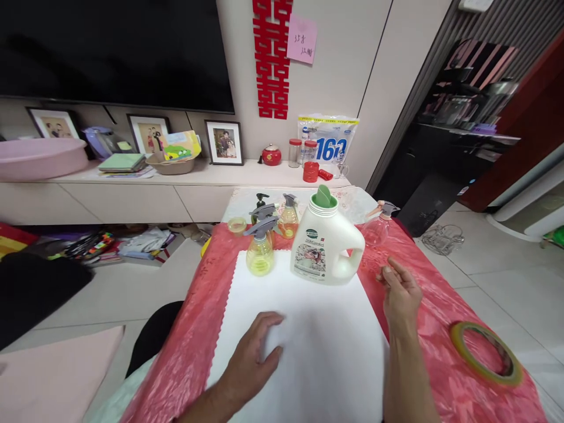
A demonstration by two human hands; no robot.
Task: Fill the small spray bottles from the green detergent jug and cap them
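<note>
My left hand (253, 355) hovers over the white sheet (326, 329), its thumb and curved fingers apart around nothing. To the right, my right hand (402, 291) is over the red tablecloth, fingers partly stretched and nothing visible in them. Between and beyond the hands stands a large white detergent jug (315, 247) with a green spout in its open neck. Left of it is a spray bottle (259, 255) of yellow-green liquid. Behind that are another grey-headed sprayer, partly hidden, and a spray bottle (289, 217) of orange liquid. A clear pink spray bottle (378, 228) stands beyond my right hand.
A roll of tape (487, 355) lies at the right on the red tablecloth (434, 288). A small dish (237, 225) and a dark pump bottle (261, 200) sit at the table's far left. Behind, a low cabinet (207, 174) carries photo frames, jars and a basket.
</note>
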